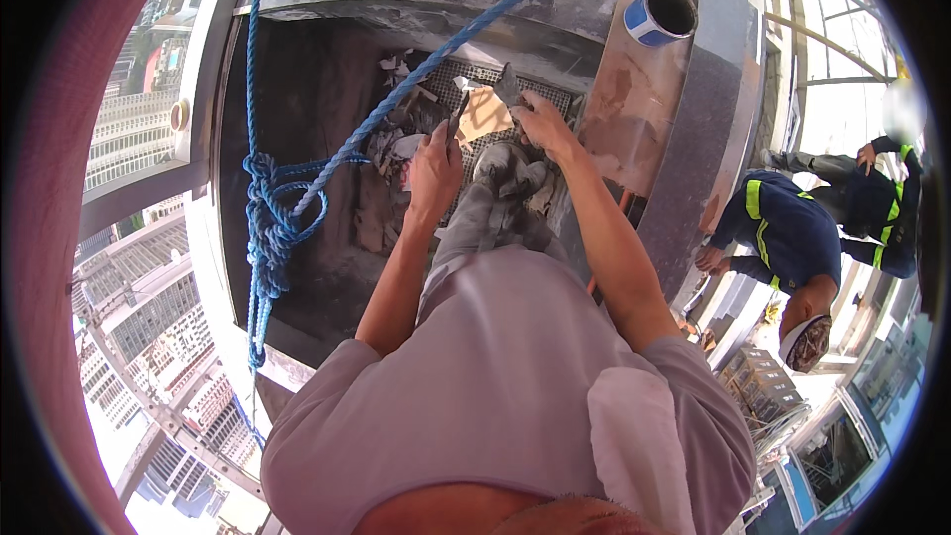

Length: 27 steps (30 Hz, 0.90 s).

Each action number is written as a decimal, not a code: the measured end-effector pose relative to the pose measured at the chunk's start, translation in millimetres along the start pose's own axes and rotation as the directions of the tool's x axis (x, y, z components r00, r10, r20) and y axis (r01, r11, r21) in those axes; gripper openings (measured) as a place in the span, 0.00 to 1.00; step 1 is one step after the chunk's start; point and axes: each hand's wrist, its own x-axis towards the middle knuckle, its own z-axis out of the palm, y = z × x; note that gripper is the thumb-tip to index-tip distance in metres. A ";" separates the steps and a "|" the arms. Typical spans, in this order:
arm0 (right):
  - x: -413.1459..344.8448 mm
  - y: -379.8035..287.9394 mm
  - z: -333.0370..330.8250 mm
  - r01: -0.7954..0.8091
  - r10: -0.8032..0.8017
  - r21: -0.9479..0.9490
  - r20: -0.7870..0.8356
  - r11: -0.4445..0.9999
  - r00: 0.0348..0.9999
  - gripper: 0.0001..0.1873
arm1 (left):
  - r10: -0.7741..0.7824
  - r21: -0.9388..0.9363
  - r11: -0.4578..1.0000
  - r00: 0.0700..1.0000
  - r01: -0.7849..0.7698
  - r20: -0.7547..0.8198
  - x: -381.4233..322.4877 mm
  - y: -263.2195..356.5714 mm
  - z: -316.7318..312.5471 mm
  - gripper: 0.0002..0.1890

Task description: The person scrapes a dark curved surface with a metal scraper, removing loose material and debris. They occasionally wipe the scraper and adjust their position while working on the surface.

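My left hand [436, 167] is closed around a thin dark tool [458, 117], perhaps a putty knife or scraper, which points up and away from me. My right hand [542, 122] is raised on the other side, fingers curled at the handle end of a grey, broad-bladed piece [507, 85] that looks like a scraper. Between the two hands lies a tan piece of board or cardboard [484, 117], over a dark perforated mat or grating [548, 93]. Scraps and rubble [386, 152] are heaped beside my left hand.
A knotted blue rope [271, 215] hangs at the left, one length crossing diagonally above my hands. An open can [661, 15] stands on a stained board [620, 96] at the right. Two people in reflective-striped dark clothing [791, 227] are farther right. Buildings show far below at left.
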 end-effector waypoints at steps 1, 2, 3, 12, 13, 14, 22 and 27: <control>1.4 6.7 2.6 -0.009 0.009 0.039 0.005 0.999 1.000 0.19 | 0.043 0.010 0.999 0.999 -0.043 0.005 3.7 1.6 0.0 0.19; 4.5 12.1 4.6 -0.017 0.017 0.080 0.008 0.997 1.000 0.20 | 0.048 -0.003 0.999 0.998 -0.048 0.040 6.1 3.5 -0.4 0.20; 3.9 9.7 4.6 -0.023 0.022 0.114 0.013 0.993 1.000 0.21 | 0.052 -0.019 0.999 0.996 -0.050 0.069 8.9 6.9 0.4 0.20; -45.0 4.5 27.2 -0.055 0.088 0.570 -0.031 0.820 0.996 0.15 | 0.493 -0.113 0.857 0.863 -0.503 -0.107 15.4 14.1 37.9 0.04; -50.8 6.4 26.2 -0.126 0.087 0.713 0.090 0.689 0.992 0.13 | 0.539 -0.090 0.832 0.836 -0.548 -0.104 15.0 18.6 41.5 0.09; -55.1 4.0 35.5 0.000 0.014 0.607 -0.017 0.794 1.000 0.14 | -0.121 -0.466 0.860 0.970 0.209 0.212 17.4 41.8 45.7 0.15; -63.5 10.2 57.4 0.196 -0.031 0.707 -0.239 0.680 0.971 0.17 | -0.265 -0.632 0.167 0.652 0.757 0.711 31.1 23.4 29.9 0.19; -81.8 9.4 66.0 0.196 -0.082 0.424 -0.272 0.884 0.959 0.26 | 0.034 -0.509 -0.177 0.522 0.843 0.853 38.6 1.5 65.5 0.20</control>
